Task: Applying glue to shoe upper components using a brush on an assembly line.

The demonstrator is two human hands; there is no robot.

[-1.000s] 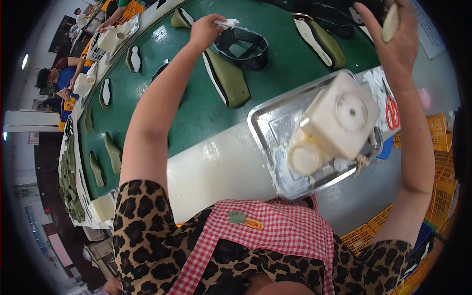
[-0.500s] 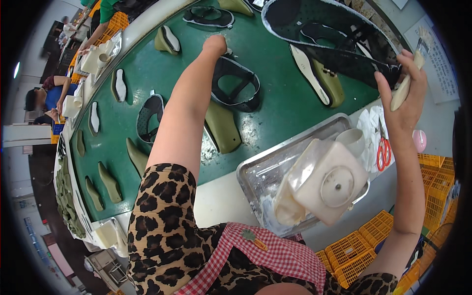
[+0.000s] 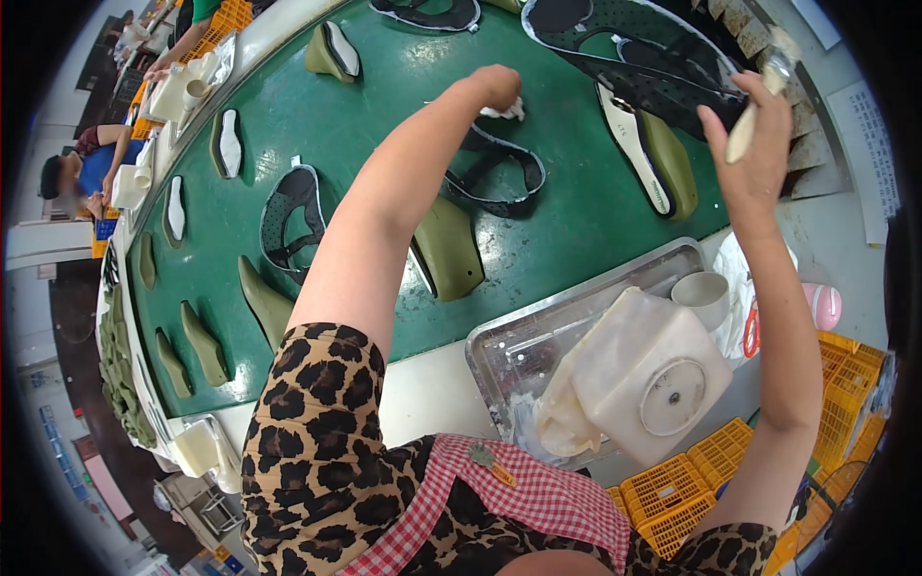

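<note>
My left hand (image 3: 497, 88) is closed on a white wad of cloth (image 3: 509, 110), low over the green work surface (image 3: 384, 163) and just beyond a black shoe upper (image 3: 499, 182). At the right, my raised right hand (image 3: 759, 158) holds a brush with a pale wooden handle (image 3: 741, 130), bristles upward. Thumb and fingers of this hand are also at the end of a larger perforated black upper (image 3: 653, 58), apparently pinching it; the exact contact is hard to see. Below that upper lies an olive shoe last with a white sole (image 3: 672, 158). Another olive last (image 3: 449, 250) lies nearer me.
A metal tray (image 3: 499, 350) at the near edge holds a white plastic container (image 3: 648, 365) and a cup (image 3: 701, 296). Red-handled scissors (image 3: 751, 331) lie beside it. Orange crates (image 3: 667, 490) stand below. More lasts and uppers lie leftward; a co-worker (image 3: 96, 168) sits farther left.
My left hand has moved right with the white cloth, which shows more now. My right hand has shifted a little left with the brush and large upper. The whole view has turned slightly.
</note>
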